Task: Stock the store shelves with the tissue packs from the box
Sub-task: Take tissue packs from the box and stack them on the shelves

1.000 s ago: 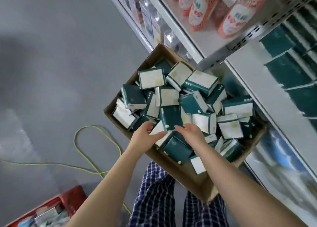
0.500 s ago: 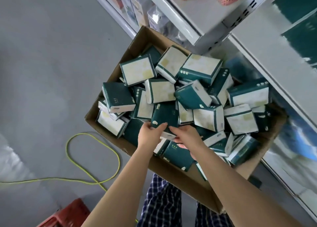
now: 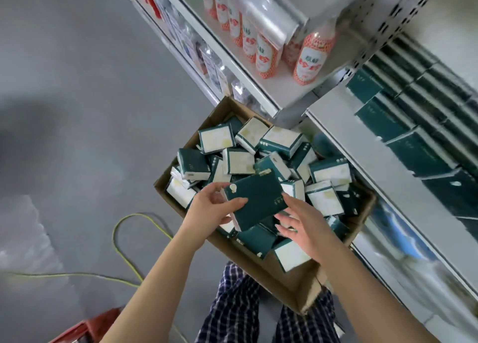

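Flat dark-green tissue pack (image 3: 254,201), slightly tilted

Both forearms reach forward, left grip (image 3: 212,208) pinching, right grip (image 3: 297,222) splayed

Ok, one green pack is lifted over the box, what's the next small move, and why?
Probably swing the tissue pack right toward the shelf holding matching green packs. The left hand grips it above the cardboard box; the right hand is open beside it, free to steady it.
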`<state>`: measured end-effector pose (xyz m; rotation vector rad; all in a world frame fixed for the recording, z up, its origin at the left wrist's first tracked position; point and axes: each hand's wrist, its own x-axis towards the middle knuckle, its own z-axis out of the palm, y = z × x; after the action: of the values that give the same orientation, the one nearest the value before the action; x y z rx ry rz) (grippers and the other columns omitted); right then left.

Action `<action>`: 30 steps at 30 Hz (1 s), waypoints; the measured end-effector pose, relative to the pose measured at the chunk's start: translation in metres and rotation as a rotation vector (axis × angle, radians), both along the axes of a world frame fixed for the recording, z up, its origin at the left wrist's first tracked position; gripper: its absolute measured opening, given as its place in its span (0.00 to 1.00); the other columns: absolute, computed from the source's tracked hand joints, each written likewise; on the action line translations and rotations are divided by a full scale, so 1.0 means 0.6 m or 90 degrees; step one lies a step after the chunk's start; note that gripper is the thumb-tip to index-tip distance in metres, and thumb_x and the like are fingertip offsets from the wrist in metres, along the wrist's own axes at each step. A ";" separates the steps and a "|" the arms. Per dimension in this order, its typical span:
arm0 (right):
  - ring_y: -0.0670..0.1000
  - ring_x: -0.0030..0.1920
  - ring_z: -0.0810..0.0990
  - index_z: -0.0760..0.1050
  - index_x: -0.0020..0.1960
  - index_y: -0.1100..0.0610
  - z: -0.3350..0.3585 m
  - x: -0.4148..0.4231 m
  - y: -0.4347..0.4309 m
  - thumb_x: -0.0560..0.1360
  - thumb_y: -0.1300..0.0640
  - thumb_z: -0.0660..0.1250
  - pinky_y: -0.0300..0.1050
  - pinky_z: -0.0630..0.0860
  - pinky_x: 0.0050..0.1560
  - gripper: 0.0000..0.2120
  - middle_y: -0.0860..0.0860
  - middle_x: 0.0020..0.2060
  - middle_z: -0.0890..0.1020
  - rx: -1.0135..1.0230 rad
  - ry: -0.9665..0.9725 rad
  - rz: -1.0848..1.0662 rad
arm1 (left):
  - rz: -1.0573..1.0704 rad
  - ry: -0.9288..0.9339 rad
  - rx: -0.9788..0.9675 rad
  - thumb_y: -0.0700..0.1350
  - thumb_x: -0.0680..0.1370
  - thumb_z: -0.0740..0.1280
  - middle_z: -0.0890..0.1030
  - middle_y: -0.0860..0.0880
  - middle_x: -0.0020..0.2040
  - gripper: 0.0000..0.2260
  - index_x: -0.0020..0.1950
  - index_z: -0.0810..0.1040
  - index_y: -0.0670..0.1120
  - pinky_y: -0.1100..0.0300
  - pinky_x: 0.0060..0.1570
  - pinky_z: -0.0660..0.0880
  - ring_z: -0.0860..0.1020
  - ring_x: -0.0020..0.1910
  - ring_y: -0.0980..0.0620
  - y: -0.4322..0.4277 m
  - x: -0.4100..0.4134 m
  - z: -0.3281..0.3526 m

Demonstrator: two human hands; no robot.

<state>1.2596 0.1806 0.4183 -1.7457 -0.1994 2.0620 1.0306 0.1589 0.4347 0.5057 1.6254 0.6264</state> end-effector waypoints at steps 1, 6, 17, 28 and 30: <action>0.56 0.57 0.82 0.78 0.62 0.55 0.029 0.004 0.000 0.71 0.49 0.76 0.58 0.79 0.60 0.22 0.55 0.58 0.81 0.005 0.015 0.013 | -0.003 -0.017 0.013 0.54 0.63 0.83 0.85 0.47 0.46 0.26 0.58 0.79 0.55 0.45 0.51 0.83 0.86 0.48 0.48 -0.003 0.001 0.035; 0.55 0.47 0.85 0.78 0.59 0.59 0.169 0.031 -0.009 0.66 0.53 0.78 0.53 0.82 0.47 0.24 0.57 0.51 0.85 0.103 0.128 0.133 | -0.001 -0.025 0.077 0.58 0.61 0.82 0.85 0.43 0.55 0.34 0.64 0.76 0.54 0.38 0.57 0.80 0.85 0.54 0.43 -0.029 0.024 0.187; 0.54 0.45 0.85 0.78 0.57 0.59 0.383 0.158 -0.088 0.61 0.52 0.78 0.50 0.83 0.46 0.27 0.59 0.51 0.85 0.243 0.088 0.105 | -0.001 -0.094 0.087 0.55 0.65 0.81 0.87 0.46 0.53 0.25 0.57 0.84 0.45 0.58 0.46 0.83 0.85 0.53 0.48 -0.137 0.167 0.382; 0.56 0.48 0.85 0.80 0.56 0.62 0.542 0.372 -0.159 0.65 0.54 0.77 0.47 0.83 0.44 0.22 0.60 0.52 0.85 0.388 0.040 0.024 | -0.194 -0.035 0.245 0.56 0.66 0.82 0.87 0.45 0.52 0.19 0.54 0.87 0.51 0.49 0.55 0.82 0.85 0.53 0.41 -0.103 0.343 0.526; 0.56 0.48 0.86 0.79 0.54 0.62 0.580 0.416 -0.182 0.63 0.55 0.78 0.45 0.83 0.42 0.23 0.60 0.51 0.86 0.427 0.020 -0.019 | -0.256 -0.026 0.292 0.55 0.67 0.82 0.87 0.44 0.51 0.17 0.53 0.87 0.52 0.45 0.56 0.81 0.83 0.52 0.38 -0.094 0.382 0.561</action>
<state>1.5092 0.0711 0.7663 -1.2845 -0.7521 1.7149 1.2599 0.1028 0.7710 1.1160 1.2853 0.6968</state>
